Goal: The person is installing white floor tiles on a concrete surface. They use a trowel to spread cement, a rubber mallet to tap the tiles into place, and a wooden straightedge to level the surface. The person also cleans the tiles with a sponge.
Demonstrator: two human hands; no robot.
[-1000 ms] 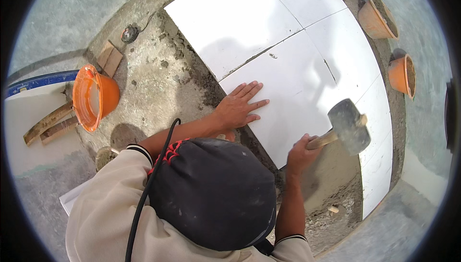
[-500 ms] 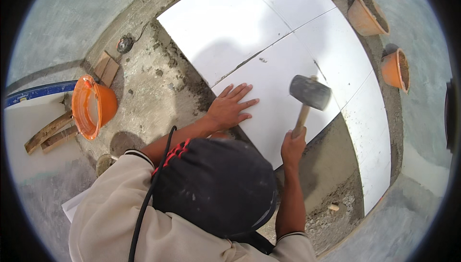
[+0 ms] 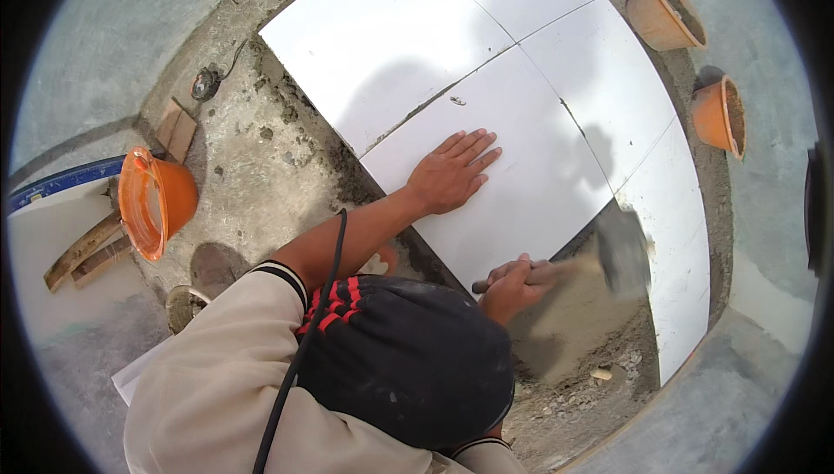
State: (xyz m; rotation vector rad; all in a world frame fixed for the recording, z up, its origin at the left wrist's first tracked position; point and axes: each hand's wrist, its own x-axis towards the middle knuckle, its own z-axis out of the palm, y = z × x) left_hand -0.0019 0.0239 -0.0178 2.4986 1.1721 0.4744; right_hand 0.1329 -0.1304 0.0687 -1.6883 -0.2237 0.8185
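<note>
My left hand [image 3: 447, 178] lies palm down on a large white floor tile [image 3: 521, 170], its fingers stretched out. In my right hand [image 3: 512, 290] is the wooden handle of a rubber mallet, gripped near its end at the tile's near edge. The mallet's black head [image 3: 624, 252] is smeared by motion and shows over the corner of a bare mortar strip [image 3: 556, 322] beside the tile. A small pale chip [image 3: 457, 100] sits on the tile beyond my left hand.
An orange bucket [image 3: 178, 200] stands left, near wood pieces [image 3: 100, 257] and a blue level [image 3: 69, 182]. Mortar-filled orange buckets [image 3: 718, 118] line the right wall. A dark rounded cloth shape [image 3: 400, 357] hides the area between my arms. A black cable [image 3: 300, 361] crosses my left sleeve.
My left hand has slid farther onto the tile, its fingers closer together. My right hand has come nearer and turned the mallet sideways, its head swinging off the tile to the near right.
</note>
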